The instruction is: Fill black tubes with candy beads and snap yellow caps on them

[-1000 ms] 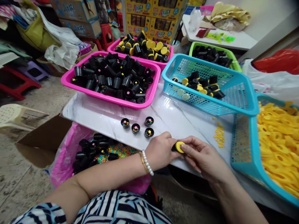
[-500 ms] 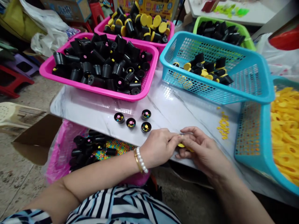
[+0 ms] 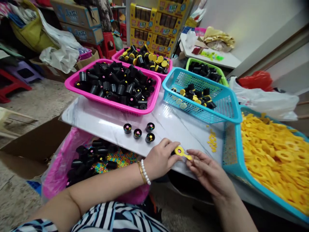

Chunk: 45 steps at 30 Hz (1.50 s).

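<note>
My left hand [image 3: 162, 158], with a pearl bracelet at its wrist, is closed round a black cup, of which only a dark sliver shows between the fingers. Over the cup's end sits a yellow ring piece with a tail [image 3: 180, 150]; a pink dot shows in its hole. The fingertips of my right hand [image 3: 207, 171] are closed at the tail's end. To the left, several small black cups [image 3: 137, 133] stand upright on the white marbled table [image 3: 101, 124], with coloured beads and a pink or yellow piece inside. Small yellow bits [image 3: 212, 141] lie to the right.
A pink basket [image 3: 113, 106] of black cups and a blue basket [image 3: 202, 117] of yellow-ringed cups stand behind. On the right, another blue basket [image 3: 233, 161] holds yellow rings [image 3: 272, 145]. A pink lined tub [image 3: 55, 174] with beads and cups sits below the table's front edge.
My hands have drawn slightly apart and lower, so the yellow ring piece with its pink centre shows clearly. The camera view has tilted up, bringing more of the room into sight.
</note>
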Tool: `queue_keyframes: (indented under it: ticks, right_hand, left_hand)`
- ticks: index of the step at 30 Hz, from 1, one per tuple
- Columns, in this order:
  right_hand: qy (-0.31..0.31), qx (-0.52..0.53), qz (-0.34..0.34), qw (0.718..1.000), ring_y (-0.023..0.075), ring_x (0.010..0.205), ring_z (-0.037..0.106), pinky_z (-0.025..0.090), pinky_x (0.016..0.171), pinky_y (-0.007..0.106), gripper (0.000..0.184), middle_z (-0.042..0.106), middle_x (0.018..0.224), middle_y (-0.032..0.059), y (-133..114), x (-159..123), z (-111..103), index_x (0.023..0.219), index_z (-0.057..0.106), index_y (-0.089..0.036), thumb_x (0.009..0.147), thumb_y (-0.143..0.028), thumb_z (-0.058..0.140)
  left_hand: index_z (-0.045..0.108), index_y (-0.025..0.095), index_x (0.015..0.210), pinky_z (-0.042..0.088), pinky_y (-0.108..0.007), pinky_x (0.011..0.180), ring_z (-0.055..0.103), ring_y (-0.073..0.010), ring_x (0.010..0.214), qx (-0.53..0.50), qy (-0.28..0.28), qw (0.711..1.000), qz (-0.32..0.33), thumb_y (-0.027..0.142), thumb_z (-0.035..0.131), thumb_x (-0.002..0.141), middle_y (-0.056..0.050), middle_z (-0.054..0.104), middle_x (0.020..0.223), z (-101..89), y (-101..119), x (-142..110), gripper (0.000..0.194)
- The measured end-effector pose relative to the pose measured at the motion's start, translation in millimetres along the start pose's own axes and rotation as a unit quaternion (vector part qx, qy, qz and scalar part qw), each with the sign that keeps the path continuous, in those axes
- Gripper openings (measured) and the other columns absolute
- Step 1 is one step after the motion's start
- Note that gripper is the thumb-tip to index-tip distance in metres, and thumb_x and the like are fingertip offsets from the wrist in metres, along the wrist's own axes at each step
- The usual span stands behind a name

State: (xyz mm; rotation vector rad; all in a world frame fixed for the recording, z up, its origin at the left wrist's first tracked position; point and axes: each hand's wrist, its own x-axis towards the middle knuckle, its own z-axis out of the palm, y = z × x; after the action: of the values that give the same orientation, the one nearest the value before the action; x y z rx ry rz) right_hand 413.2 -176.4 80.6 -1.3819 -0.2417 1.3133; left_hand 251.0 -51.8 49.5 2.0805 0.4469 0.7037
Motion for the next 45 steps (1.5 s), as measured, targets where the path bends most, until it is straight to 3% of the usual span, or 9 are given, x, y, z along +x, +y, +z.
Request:
queue_keyframes:
  ticks: [9,23,25,28,32,35,39,42,45]
  right_hand:
    - [-0.067,-0.180,-0.003,0.981,0.0043,0.032,0.035,0.028,0.029,0.015,0.054,0.045,0.048,-0.0116,-13,22,28,0.098,0.051,-0.021,0.072,-0.059,0.079]
    - [-0.095,-0.202,0.005,0.975,0.0098,0.041,0.045,0.043,0.042,0.024,0.062,0.051,0.055,-0.0083,-15,20,30,0.113,0.052,-0.020,0.078,-0.069,0.064]
    - [-0.051,-0.300,-0.054,0.951,0.0105,0.041,0.046,0.040,0.042,0.023,0.054,0.050,0.054,-0.0086,-10,13,40,0.116,0.054,-0.021,0.080,-0.061,0.065]
    - [0.032,-0.470,-0.187,0.862,0.0121,0.045,0.052,0.037,0.046,0.023,0.031,0.055,0.054,-0.0061,-13,6,54,0.103,0.065,-0.023,0.077,-0.039,0.068]
    - [0.134,-0.515,-0.280,0.799,0.0133,0.046,0.056,0.041,0.050,0.024,0.016,0.060,0.051,-0.0027,-68,22,52,0.082,0.070,-0.022,0.072,-0.034,0.069]
    - [0.222,-0.469,-0.302,0.800,0.0141,0.041,0.055,0.042,0.045,0.024,0.029,0.056,0.046,-0.0033,-133,40,36,0.092,0.066,-0.020,0.078,-0.045,0.066]
    - [0.278,-0.408,-0.327,0.806,0.0135,0.038,0.052,0.040,0.037,0.022,0.036,0.051,0.044,-0.0054,-186,46,23,0.093,0.060,-0.019,0.081,-0.053,0.064]
    - [0.224,-0.392,-0.331,0.829,0.0119,0.037,0.050,0.040,0.035,0.021,0.042,0.051,0.045,-0.0063,-179,32,29,0.096,0.063,-0.019,0.073,-0.051,0.075]
    - [0.065,-0.416,-0.218,0.880,0.0146,0.042,0.057,0.047,0.039,0.025,0.053,0.058,0.051,-0.0039,-133,19,39,0.104,0.066,-0.018,0.065,-0.048,0.083]
  left_hand:
    - [0.059,0.016,0.122,0.057,-0.030,0.085,0.063,-0.0174,0.094,0.036,-0.042,0.998,-0.013,0.022,0.054,0.095,-0.007,0.060,0.108,1.0,9,3,0.029]
    - [0.071,0.019,0.102,0.051,-0.027,0.077,0.058,-0.0165,0.078,0.043,-0.060,0.995,-0.067,0.021,0.062,0.082,-0.001,0.054,0.081,-0.7,5,11,0.022]
    - [0.070,0.016,0.100,0.052,-0.029,0.078,0.059,-0.0179,0.082,0.057,-0.070,0.993,-0.071,0.018,0.063,0.082,-0.003,0.057,0.085,-0.1,4,10,0.020]
    - [0.068,0.012,0.098,0.053,-0.030,0.080,0.060,-0.0192,0.085,0.072,-0.079,0.991,-0.082,0.010,0.061,0.079,-0.005,0.060,0.090,2.0,4,7,0.021]
    - [0.060,0.011,0.122,0.055,-0.034,0.081,0.060,-0.0192,0.081,0.072,-0.035,0.994,-0.080,0.018,0.068,0.079,-0.005,0.061,0.091,4.6,1,5,0.044]
    - [0.056,0.011,0.130,0.055,-0.035,0.081,0.059,-0.0180,0.077,0.069,-0.019,0.996,-0.053,0.020,0.068,0.080,-0.005,0.061,0.091,5.0,-1,2,0.052]
    - [0.065,0.012,0.115,0.054,-0.033,0.078,0.058,-0.0166,0.073,0.059,-0.025,0.998,-0.028,0.017,0.064,0.083,-0.004,0.060,0.087,4.3,-2,-2,0.033]
    - [0.066,0.012,0.115,0.053,-0.031,0.075,0.058,-0.0166,0.073,0.028,-0.014,0.999,-0.024,0.018,0.065,0.080,-0.004,0.061,0.085,3.2,-3,-1,0.035]
    - [0.059,0.011,0.125,0.051,-0.028,0.070,0.059,-0.0151,0.069,-0.032,0.016,0.998,-0.051,0.015,0.060,0.080,-0.003,0.064,0.084,-0.6,-3,4,0.044]
